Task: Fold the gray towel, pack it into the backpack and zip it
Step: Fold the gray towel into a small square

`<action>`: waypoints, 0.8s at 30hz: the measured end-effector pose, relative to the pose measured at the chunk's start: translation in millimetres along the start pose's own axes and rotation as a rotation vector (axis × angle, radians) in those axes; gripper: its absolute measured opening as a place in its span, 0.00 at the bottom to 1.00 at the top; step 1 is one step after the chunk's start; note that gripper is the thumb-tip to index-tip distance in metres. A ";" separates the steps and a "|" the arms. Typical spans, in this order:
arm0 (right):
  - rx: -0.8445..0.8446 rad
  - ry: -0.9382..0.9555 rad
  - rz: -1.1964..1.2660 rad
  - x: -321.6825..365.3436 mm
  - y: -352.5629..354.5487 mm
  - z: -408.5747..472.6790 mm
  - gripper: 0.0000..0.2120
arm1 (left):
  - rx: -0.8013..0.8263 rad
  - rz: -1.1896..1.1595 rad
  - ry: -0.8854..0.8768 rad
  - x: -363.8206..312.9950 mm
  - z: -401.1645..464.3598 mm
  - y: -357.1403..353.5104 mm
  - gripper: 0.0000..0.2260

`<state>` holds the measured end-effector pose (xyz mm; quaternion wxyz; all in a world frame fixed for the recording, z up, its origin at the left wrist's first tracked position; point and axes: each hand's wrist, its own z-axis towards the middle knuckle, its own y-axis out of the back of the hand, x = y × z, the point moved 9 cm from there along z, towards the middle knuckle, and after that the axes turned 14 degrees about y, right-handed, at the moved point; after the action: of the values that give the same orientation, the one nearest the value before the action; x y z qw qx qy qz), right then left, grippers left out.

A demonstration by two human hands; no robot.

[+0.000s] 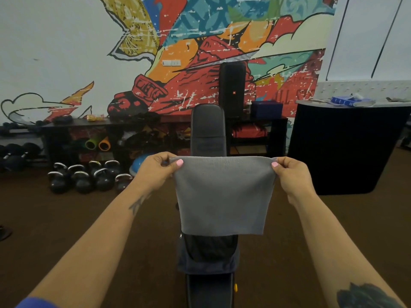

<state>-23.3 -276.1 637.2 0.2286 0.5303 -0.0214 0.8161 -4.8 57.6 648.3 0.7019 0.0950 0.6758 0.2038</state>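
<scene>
Muralled gym wall behind, two hands, left hand [155, 172] and right hand [293, 176], each grip pinching one gray towel [223, 196], one open backpack [208, 256] below

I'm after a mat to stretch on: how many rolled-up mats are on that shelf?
2: a green roll and an orange roll right beside it, low in the dark shelf. Others may hide in shadow.

Painted mural [200, 41], many colours, covers the back wall. Low black shelf [138, 124] runs along it, holding rolled mats [97, 144] and assorted gear. Tall black speaker [232, 90] stands on the shelf, a dark blue box [266, 108] just beside it. Kettlebells [86, 176] clustered on the brown floor [66, 218]; dumbbells [15, 156] further left. Black padded bench [208, 130], centre. Black counter [344, 147], right, with blue packet [343, 100] on top.
</scene>
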 end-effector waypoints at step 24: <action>-0.138 0.001 0.017 -1.7 21.5 5.4 0.06 | 0.224 0.595 -0.355 -33.4 -40.3 -41.0 0.16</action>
<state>-26.6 -297.4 642.5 0.2576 0.5125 -0.0820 0.8150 -38.3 1.1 659.1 0.7036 0.3976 0.5043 0.3041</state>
